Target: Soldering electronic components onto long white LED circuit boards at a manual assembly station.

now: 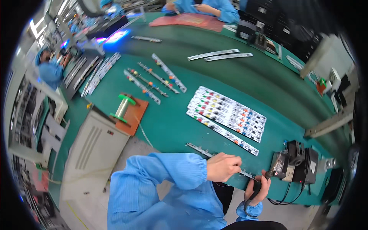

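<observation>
Beneath my hands, a narrow circuit board strip (pixel 197 148) lies near the table's front edge, its middle covered by my left hand (pixel 223 167). That hand is closed over the strip, fingers pinched, with a thin solder wire (pixel 224 185) looping out below it. My right hand (pixel 262 189), to the right, is wrapped round the dark handle of a soldering iron (pixel 256 188); its cord drops past the wrist. The iron's tip cannot be made out. Just beyond, a white strip board (pixel 230 136) with coloured parts lies beside a stack of similar boards (pixel 226 111).
A solder spool (pixel 122 108) stands on a brown base at left. Several populated strips (pixel 157 78) lie farther back. A soldering station (pixel 306 165) with trailing cords is at right. Two pale strips (pixel 220 55) lie on the far surface. Across it, another person's hands (pixel 207 9) work above pink sheeting (pixel 188 21).
</observation>
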`<control>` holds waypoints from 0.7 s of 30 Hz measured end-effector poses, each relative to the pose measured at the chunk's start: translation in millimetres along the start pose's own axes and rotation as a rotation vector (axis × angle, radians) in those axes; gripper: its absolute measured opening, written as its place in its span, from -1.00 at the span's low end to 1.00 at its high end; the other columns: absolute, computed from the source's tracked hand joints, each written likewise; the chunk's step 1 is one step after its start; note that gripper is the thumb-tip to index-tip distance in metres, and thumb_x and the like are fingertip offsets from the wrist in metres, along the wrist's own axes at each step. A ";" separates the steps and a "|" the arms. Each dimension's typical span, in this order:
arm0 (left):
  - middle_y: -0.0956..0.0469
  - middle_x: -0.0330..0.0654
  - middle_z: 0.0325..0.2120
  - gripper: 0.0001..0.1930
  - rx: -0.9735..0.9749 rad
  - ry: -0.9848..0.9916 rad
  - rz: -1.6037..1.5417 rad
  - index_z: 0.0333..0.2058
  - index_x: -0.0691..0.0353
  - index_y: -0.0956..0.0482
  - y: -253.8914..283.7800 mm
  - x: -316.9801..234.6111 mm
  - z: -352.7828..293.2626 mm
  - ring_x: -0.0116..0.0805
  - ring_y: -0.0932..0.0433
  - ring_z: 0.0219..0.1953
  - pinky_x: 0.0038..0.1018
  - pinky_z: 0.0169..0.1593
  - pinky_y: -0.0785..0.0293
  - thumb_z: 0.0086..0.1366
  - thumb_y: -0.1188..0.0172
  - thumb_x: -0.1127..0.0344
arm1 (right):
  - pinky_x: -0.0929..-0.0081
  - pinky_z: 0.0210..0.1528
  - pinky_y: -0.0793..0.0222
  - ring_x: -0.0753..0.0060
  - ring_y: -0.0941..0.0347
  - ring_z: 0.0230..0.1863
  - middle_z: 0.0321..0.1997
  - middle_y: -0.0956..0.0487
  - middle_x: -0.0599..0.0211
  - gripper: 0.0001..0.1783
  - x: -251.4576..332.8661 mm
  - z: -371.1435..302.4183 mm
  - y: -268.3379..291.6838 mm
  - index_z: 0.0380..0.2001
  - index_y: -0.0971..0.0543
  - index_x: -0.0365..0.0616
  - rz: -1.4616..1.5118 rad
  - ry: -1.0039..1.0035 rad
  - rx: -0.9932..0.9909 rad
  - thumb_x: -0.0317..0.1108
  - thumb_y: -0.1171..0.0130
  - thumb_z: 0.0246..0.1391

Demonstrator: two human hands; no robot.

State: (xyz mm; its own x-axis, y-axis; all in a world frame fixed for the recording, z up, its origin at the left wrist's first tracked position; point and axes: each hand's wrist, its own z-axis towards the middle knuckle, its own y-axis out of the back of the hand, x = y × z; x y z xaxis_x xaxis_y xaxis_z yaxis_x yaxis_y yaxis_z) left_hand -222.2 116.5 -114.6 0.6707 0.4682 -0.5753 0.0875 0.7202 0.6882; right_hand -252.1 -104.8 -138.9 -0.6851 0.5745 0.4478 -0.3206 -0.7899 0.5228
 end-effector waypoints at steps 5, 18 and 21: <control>-0.43 -0.23 -0.45 -0.88 0.018 -0.010 0.003 -0.46 0.20 -0.55 -7.4 8.9 -3.7 -0.28 -0.49 -0.38 -0.38 -0.41 -0.46 -0.04 -0.11 0.47 | 0.27 -0.10 -0.28 0.10 -0.39 -0.13 -0.36 -0.43 0.12 -0.40 -1.4 -1.9 -0.4 0.07 -0.25 -0.27 -0.016 -0.030 0.057 -0.70 -0.06 -0.12; -0.46 -0.16 -0.42 -0.90 0.167 0.050 0.070 -0.53 0.20 -0.58 -9.5 9.4 0.1 -0.21 -0.44 -0.24 -0.35 -0.15 -0.39 -0.11 -0.18 0.40 | 0.51 -0.18 -0.31 0.48 -0.40 -0.31 -0.07 -0.44 0.13 -0.45 7.8 6.9 -1.6 0.09 -0.26 -0.27 0.121 -0.370 0.090 -0.70 0.00 -0.05; -0.42 -0.16 -0.43 -0.94 0.119 0.047 0.087 -0.56 0.21 -0.55 -9.7 7.0 -2.2 -0.22 -0.41 -0.27 -0.35 -0.17 -0.35 -0.06 -0.13 0.40 | 0.58 -0.23 -0.31 0.54 -0.38 -0.33 -0.04 -0.45 0.18 -0.47 11.2 7.6 0.4 0.08 -0.28 -0.26 0.066 -0.433 0.137 -0.69 0.01 -0.03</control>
State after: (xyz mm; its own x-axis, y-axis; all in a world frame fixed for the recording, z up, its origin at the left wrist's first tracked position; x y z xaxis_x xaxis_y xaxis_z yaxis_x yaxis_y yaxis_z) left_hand -220.0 114.0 -126.2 0.6445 0.5516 -0.5294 0.1188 0.6118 0.7820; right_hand -255.0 -97.0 -128.2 -0.3555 0.5836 0.7301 -0.1762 -0.8089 0.5609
